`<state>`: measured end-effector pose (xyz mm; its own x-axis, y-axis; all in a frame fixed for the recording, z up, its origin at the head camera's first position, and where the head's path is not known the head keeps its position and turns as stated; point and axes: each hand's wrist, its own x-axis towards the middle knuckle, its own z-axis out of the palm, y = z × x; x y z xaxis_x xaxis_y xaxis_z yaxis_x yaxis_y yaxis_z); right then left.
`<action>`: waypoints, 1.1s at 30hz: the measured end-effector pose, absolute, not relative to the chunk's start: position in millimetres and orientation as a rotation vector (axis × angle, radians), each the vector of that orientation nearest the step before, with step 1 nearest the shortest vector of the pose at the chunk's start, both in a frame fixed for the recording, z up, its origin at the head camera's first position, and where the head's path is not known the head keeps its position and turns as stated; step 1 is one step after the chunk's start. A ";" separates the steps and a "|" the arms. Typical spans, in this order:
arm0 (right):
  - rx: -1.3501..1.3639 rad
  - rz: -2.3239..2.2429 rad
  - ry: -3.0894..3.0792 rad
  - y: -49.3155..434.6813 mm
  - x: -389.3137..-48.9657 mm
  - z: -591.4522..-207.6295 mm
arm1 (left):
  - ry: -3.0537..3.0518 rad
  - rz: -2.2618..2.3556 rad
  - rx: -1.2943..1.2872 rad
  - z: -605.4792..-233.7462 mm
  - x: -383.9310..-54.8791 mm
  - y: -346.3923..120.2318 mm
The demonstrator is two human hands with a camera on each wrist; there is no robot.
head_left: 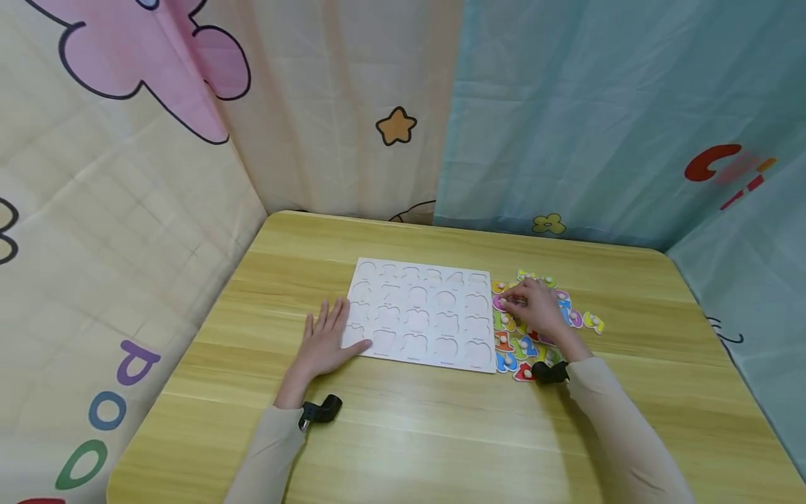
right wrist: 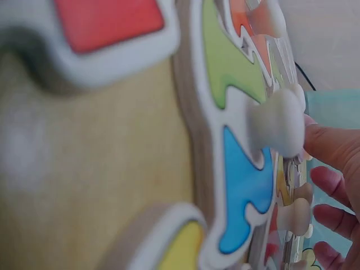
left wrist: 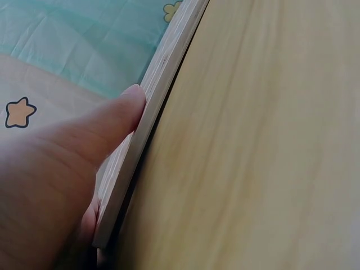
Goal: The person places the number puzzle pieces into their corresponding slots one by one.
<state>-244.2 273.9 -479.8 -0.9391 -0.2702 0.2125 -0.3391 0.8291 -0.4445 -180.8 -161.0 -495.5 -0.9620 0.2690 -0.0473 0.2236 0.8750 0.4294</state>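
Observation:
A white wooden puzzle board (head_left: 462, 280) with rows of shaped recesses lies flat on the table. My left hand (head_left: 324, 343) rests on its left edge with spread fingers, the thumb lying across the near left corner. In the left wrist view, the thumb (left wrist: 112, 126) touches the board's side edge (left wrist: 147, 121). Beside the board's right edge, my right hand (head_left: 535, 306) pinches the knob of a purple puzzle piece (head_left: 497, 303) between thumb and forefinger. Its other fingers (right wrist: 334, 219) hang loosely bent above the pile. A green and blue knobbed piece (right wrist: 244, 191) is close to the right wrist camera.
Several colourful knobbed pieces crowd together right of the board, including a blue one (head_left: 506, 362) and a red one (head_left: 522, 372). A yellow piece (head_left: 593, 322) lies at the pile's right. Wood-grain table (head_left: 403, 434) surrounds them; printed curtains (head_left: 352, 105) hang behind.

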 end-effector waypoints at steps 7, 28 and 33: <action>0.510 0.775 -2.800 251.1 -249.3 -467.8 | 2.960 0.656 0.377 -492.0 -177.8 -164.1; 0.333 1.163 -2.924 27.8 -319.8 -480.3 | 2.979 0.574 0.367 -488.6 -174.4 -158.5; 0.315 1.124 -2.934 5.5 -324.5 -474.6 | 2.992 0.578 0.359 -489.1 -173.5 -158.7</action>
